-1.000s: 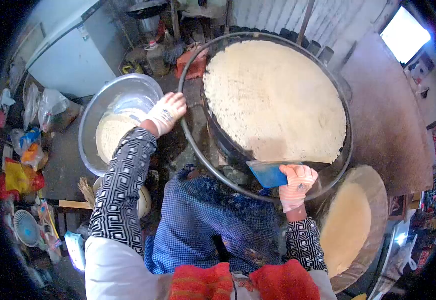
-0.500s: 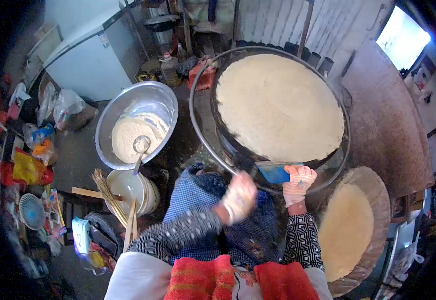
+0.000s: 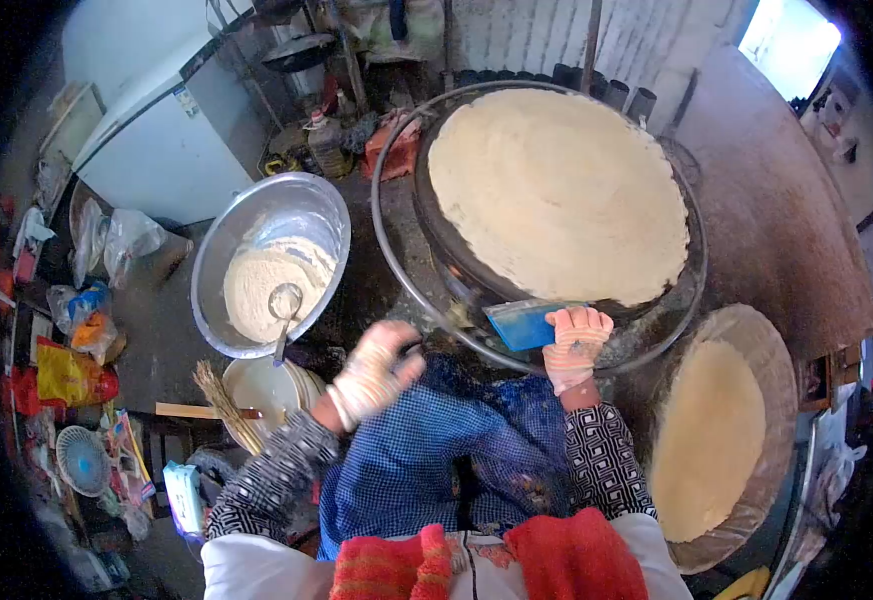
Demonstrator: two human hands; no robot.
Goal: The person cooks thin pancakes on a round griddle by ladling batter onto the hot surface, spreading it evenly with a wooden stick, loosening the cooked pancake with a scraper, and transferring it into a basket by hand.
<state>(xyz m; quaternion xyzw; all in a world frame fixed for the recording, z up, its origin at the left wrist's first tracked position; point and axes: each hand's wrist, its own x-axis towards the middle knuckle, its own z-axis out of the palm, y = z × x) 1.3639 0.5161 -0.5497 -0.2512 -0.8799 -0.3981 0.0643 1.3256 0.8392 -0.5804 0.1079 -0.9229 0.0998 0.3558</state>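
Observation:
My right hand (image 3: 577, 348), in a striped glove, grips a blue scraper (image 3: 525, 326) at the near edge of a large round griddle (image 3: 427, 205). A wide, thin layer of pale batter (image 3: 562, 195) covers most of the griddle. My left hand (image 3: 372, 375), gloved the same way, hangs above my left knee with fingers and thumb apart, and nothing shows in it. Nearby stands a metal basin (image 3: 212, 235) of thick batter, a ladle (image 3: 285, 305) resting in it. A white bucket (image 3: 292, 385) with a straw brush (image 3: 225, 405) sits below the basin.
A metal ring (image 3: 389, 245) surrounds the griddle. To the right, a round tray (image 3: 762, 335) bears a thin pale flatbread (image 3: 712, 440). A large brown board (image 3: 777, 220) leans beyond it. At the far left are a white chest freezer (image 3: 172, 150) and several plastic bags.
My left hand has moved left, away from the griddle, toward the bucket. My right hand and the scraper have shifted slightly left and up. The whole view has shifted a little.

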